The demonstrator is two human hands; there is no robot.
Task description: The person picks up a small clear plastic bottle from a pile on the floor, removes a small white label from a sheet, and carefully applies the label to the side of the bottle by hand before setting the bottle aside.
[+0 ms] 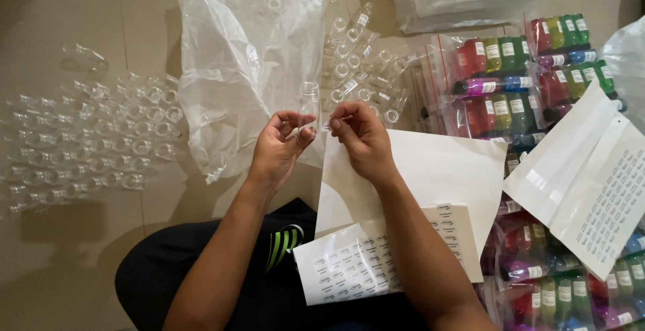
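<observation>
Nearest, a sheet of small oval stickers (356,264) lies across the person's lap, with a plain white backing sheet (437,176) just beyond it. Above these the two hands meet close together. The left hand (281,148) is closed around the lower part of a small clear bottle (309,103), which stands upright with its open neck pointing to the far side, so its long axis runs near to far. The right hand (359,136) sits just right of the bottle, thumb and forefinger pinched on something too small to make out, perhaps a sticker; the fingertips are level with the bottle's body and almost touching it. Farther left, rows of empty clear bottles (94,143) lie on the floor. Beyond the hands lies a crumpled clear plastic bag (235,69), and to the far right, packets of coloured bottles (510,76)
</observation>
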